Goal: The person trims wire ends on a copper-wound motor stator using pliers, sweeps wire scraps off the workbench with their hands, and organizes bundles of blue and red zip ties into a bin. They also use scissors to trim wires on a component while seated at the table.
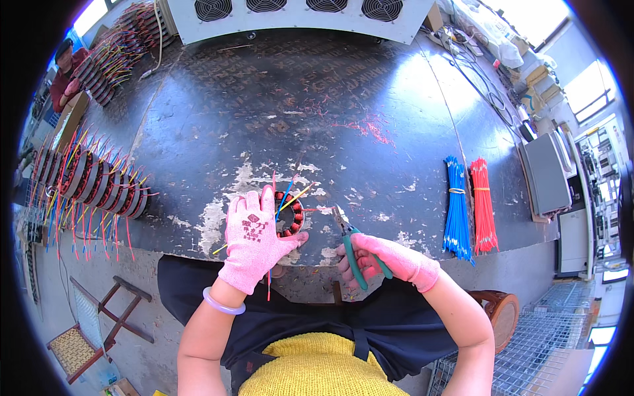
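Observation:
A ring-shaped motor stator (295, 223) with copper-red windings lies near the table's front edge. Red, blue and yellow lead wires stick out from it. My left hand (254, 231), in a pink glove, covers its left side, with the thumb along the near rim. In my gloved right hand (389, 259) is a pair of green-handled cutting pliers (353, 257). Their jaws point away from me, at the end of a thin red wire (318, 210) reaching right from the stator. Whether the jaws close on that wire is too small to tell.
Left stands a row of stacked stators (99, 181) with wires; more stators (129, 49) are farther back, near another person (66, 76). Bundles of blue wires (456, 208) and red wires (483, 206) lie right. Red scraps (373, 129) dot the table. A fan-fitted housing (297, 20) stands behind.

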